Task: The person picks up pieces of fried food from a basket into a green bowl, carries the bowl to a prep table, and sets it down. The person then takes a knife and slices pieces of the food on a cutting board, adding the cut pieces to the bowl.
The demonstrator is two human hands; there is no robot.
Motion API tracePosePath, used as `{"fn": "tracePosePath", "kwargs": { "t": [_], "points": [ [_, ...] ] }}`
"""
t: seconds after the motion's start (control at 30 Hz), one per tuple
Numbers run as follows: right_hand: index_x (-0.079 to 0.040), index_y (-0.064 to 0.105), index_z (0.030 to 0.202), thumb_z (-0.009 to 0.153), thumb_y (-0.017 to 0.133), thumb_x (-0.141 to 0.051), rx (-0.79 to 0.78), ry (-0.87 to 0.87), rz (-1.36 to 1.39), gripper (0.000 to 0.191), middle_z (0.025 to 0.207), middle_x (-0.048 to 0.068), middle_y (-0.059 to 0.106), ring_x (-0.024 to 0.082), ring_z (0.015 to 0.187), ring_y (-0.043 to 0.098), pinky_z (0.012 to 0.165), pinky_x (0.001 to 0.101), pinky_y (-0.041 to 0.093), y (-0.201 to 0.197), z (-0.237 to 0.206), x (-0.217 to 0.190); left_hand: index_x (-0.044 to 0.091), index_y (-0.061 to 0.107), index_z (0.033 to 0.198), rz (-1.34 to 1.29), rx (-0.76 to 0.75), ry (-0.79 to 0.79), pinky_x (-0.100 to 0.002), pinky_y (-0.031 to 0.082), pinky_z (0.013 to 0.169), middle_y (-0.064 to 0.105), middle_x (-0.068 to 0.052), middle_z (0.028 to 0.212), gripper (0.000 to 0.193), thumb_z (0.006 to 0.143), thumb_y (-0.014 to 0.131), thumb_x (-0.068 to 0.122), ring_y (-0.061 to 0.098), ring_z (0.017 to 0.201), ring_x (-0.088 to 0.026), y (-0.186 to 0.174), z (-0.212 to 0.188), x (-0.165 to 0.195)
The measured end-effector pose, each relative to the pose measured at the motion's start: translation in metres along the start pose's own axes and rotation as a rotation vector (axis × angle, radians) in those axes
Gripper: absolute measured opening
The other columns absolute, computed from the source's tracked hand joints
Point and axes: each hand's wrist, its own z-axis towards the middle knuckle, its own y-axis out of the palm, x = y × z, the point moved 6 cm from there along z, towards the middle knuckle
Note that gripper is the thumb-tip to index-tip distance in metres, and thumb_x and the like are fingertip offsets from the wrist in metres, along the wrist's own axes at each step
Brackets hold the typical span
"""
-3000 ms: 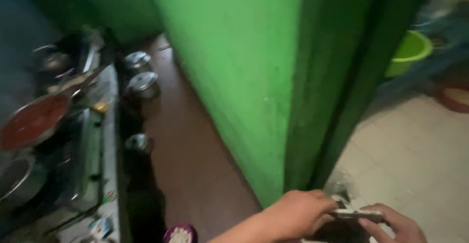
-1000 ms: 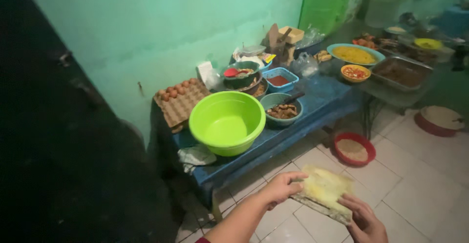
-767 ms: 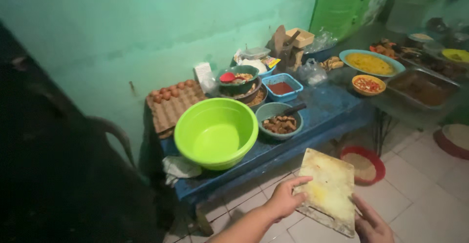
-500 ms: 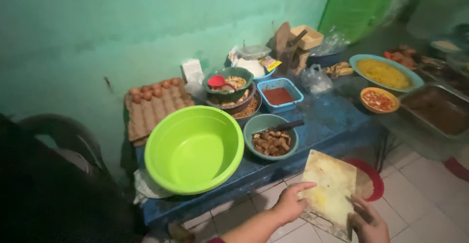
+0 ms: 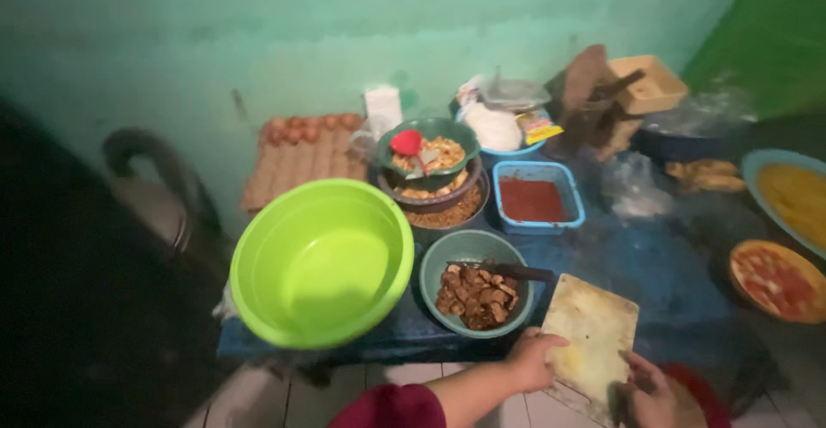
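Your left hand (image 5: 532, 359) and right hand (image 5: 647, 391) both grip the pale cutting board (image 5: 590, 335), fingers curled round its edges, just near the teal bowl (image 5: 478, 283) of fried pieces.

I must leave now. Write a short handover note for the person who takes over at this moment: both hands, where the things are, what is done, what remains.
Left hand: grips the left edge of the cutting board.
Right hand: holds the board's lower right edge.
Things: the board is held tilted over the front edge of the blue table, beside the teal bowl of brown pieces. The empty green basin stands to the left; a blue tub of red sauce stands behind.
Done: board brought to the table.
Left: board not yet set down.
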Motion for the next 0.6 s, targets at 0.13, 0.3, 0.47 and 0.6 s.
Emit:
{"fn": "tracePosePath", "kwargs": {
  "t": [0.13, 0.3, 0.47, 0.6],
  "points": [
    [0.0, 0.064, 0.132, 0.075, 0.059, 0.019, -0.22, -0.021, 0.169, 0.061, 0.116, 0.02, 0.073, 0.023, 0.1, 0.07, 0.084, 0.0348, 0.056, 0.024, 0.051, -0.011, 0.016, 0.068, 0.129, 0.155, 0.13, -0.023, -0.047, 0.041, 0.113, 0.063, -0.021, 0.137, 0.054, 0.077, 0.068, 0.003, 0.047, 0.137, -0.043, -0.008, 0.034, 0.025],
    [-0.002, 0.073, 0.134, 0.073, 0.076, 0.014, -0.261, -0.029, -0.219, 0.063, 0.105, 0.022, 0.065, 0.024, 0.087, 0.064, 0.075, 0.036, 0.055, 0.051, 0.093, -0.027, 0.014, 0.069, 0.126, 0.236, 0.332, -0.064, -0.045, 0.04, 0.116, 0.067, -0.018, 0.135, 0.048, 0.08, 0.067, 0.003, 0.047, 0.141, -0.043, -0.036, 0.053, 0.064],
    [-0.006, 0.071, 0.124, 0.069, 0.083, 0.005, -0.411, -0.267, -0.233, 0.057, 0.093, 0.017, 0.072, 0.019, 0.078, 0.069, 0.073, 0.0332, 0.056, 0.089, 0.105, -0.047, 0.01, 0.068, 0.131, 0.328, 0.287, -0.165, -0.045, 0.041, 0.113, 0.047, -0.034, 0.149, 0.061, 0.07, 0.074, 0.008, 0.047, 0.133, -0.044, -0.052, 0.053, 0.071],
    [-0.003, 0.076, 0.111, 0.075, 0.084, -0.004, -0.355, -0.368, -0.287, 0.037, 0.078, 0.02, 0.074, 0.019, 0.069, 0.07, 0.074, 0.0333, 0.056, 0.11, 0.111, -0.06, 0.007, 0.064, 0.138, 0.317, 0.149, -0.152, -0.046, 0.048, 0.109, 0.067, -0.021, 0.134, 0.061, 0.081, 0.076, 0.029, 0.061, 0.125, -0.04, -0.054, 0.053, 0.068]
  ]
}}
